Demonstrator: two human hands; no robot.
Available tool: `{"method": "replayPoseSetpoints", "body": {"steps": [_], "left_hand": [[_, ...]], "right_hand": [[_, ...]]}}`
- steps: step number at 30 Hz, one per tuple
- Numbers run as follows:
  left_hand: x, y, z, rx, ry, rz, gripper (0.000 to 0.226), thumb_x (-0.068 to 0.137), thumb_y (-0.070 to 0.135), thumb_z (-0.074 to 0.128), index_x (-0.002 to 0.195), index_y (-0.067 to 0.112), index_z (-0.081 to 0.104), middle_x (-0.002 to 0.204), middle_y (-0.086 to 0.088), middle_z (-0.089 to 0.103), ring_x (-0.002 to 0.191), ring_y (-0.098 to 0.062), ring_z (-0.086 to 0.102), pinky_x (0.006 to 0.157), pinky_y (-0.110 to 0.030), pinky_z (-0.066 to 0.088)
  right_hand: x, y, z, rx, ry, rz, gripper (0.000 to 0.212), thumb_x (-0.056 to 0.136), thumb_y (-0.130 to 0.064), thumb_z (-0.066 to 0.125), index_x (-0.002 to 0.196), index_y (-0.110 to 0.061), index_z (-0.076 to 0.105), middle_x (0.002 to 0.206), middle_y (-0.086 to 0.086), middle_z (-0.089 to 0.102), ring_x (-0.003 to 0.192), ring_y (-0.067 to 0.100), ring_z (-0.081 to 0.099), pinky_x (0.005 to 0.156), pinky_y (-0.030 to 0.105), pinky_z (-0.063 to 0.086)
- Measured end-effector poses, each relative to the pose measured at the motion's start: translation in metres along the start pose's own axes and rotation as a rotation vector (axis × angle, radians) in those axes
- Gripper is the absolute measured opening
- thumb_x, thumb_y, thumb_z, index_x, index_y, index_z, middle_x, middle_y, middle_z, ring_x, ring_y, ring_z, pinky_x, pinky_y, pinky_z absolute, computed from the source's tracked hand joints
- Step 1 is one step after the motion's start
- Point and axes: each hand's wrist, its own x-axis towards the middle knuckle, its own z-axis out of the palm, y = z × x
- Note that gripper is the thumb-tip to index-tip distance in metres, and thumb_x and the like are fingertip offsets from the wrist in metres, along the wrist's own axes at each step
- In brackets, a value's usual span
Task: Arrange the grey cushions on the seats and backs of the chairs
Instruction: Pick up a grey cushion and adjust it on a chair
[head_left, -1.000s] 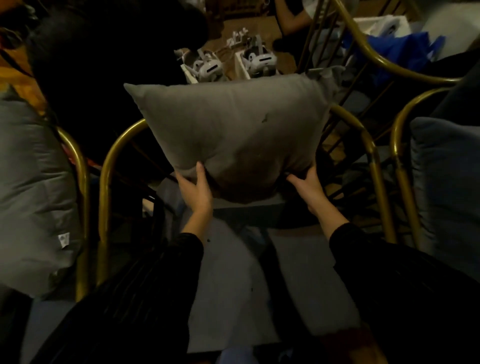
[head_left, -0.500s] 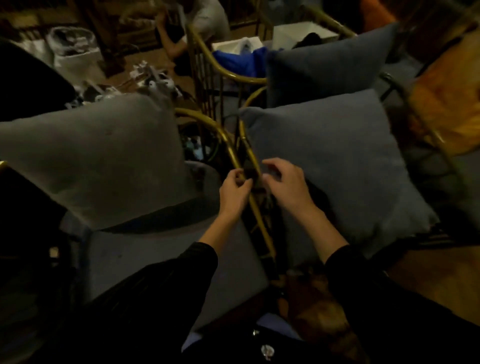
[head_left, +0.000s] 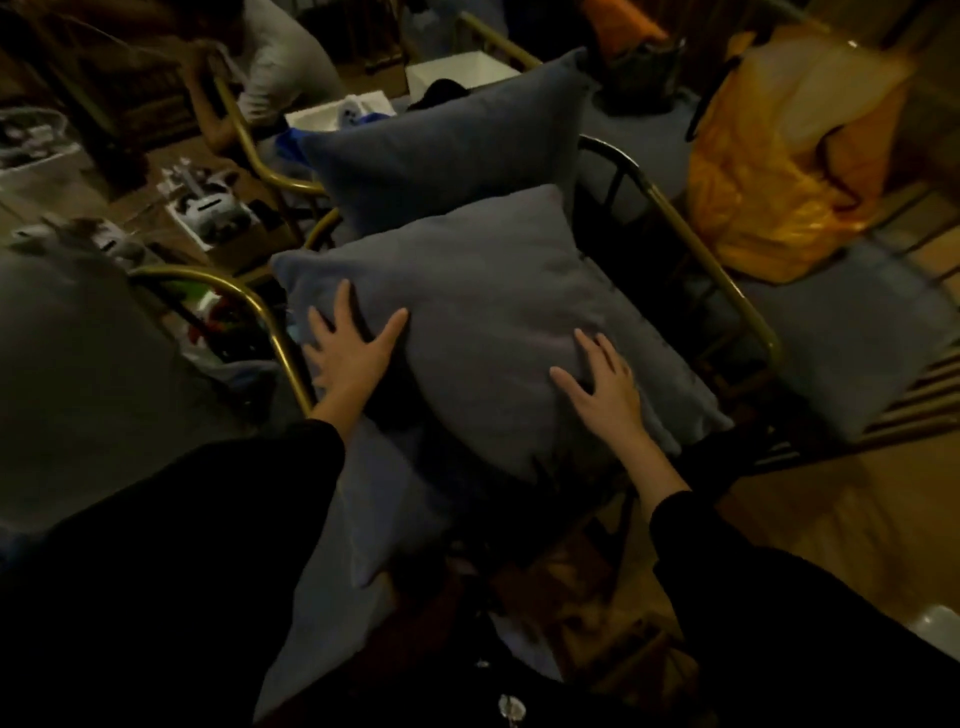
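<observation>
- Fingers (head_left: 340, 304) are spreading flat, both palms pressing the cushion (head_left: 483, 317), gripping nothing.
- Left hand (head_left: 353, 348) and right hand (head_left: 602, 387) are sitting near its lower corners.
- Cushion is leaning against the chair (head_left: 727, 291) back, looking soft and light, so I'd grab its edges.

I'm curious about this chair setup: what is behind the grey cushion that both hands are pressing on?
Behind the grey cushion stands a second cushion, upright on the next chair, with a gold chair frame to the right. The front cushion hides the second one's lower edge and its own chair's back.
</observation>
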Motion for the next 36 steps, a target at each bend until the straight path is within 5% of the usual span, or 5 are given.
{"method": "replayPoseSetpoints", "body": {"steps": [4,10,24,33,36], "left_hand": [[-0.004,-0.023,0.007,-0.048,0.096,0.041,0.102,0.072,0.077,0.057,0.152,0.039,0.006,0.165,-0.006,0.003,0.150,-0.037,0.008,0.119,-0.057,0.016],[-0.013,-0.054,0.008,-0.661,0.015,-0.254,0.117,0.059,0.063,0.078,0.152,0.023,0.021,0.155,-0.006,0.036,0.138,-0.028,0.040,0.114,-0.045,0.034],[-0.045,-0.135,-0.078,-0.923,0.080,-0.217,0.091,0.065,0.048,0.083,0.144,0.028,0.042,0.138,-0.001,0.057,0.121,-0.025,0.057,0.104,-0.049,0.047],[-0.076,-0.284,-0.243,-0.863,0.144,-0.226,0.086,0.060,0.039,0.086,0.136,0.020,0.051,0.130,-0.004,0.063,0.117,-0.025,0.061,0.104,-0.044,0.047],[-0.087,-0.330,-0.290,-0.781,0.102,-0.209,0.086,0.055,0.035,0.085,0.133,0.023,0.051,0.128,-0.003,0.063,0.114,-0.021,0.062,0.100,-0.037,0.049]], "right_hand": [[0.040,0.009,-0.012,0.249,-0.055,0.131,0.093,0.070,-0.084,0.045,0.148,-0.039,0.020,0.159,0.000,0.024,0.143,0.029,0.028,0.115,0.054,0.026],[0.077,0.005,-0.022,0.636,-0.182,0.305,0.091,0.081,-0.069,0.053,0.153,-0.024,0.019,0.158,0.001,0.028,0.141,0.025,0.033,0.107,0.033,0.032],[-0.008,-0.087,0.013,0.536,-0.083,0.008,0.071,0.079,-0.060,0.063,0.141,-0.032,0.042,0.142,0.000,0.053,0.128,0.023,0.051,0.106,0.044,0.043],[-0.128,-0.210,0.147,0.358,-0.167,-0.102,0.064,0.085,-0.053,0.061,0.141,-0.027,0.043,0.141,0.005,0.054,0.129,0.028,0.051,0.104,0.039,0.043],[-0.182,-0.220,0.199,0.402,-0.145,-0.052,0.058,0.089,-0.038,0.063,0.140,-0.017,0.044,0.139,0.007,0.054,0.128,0.026,0.050,0.094,0.026,0.039]]}}
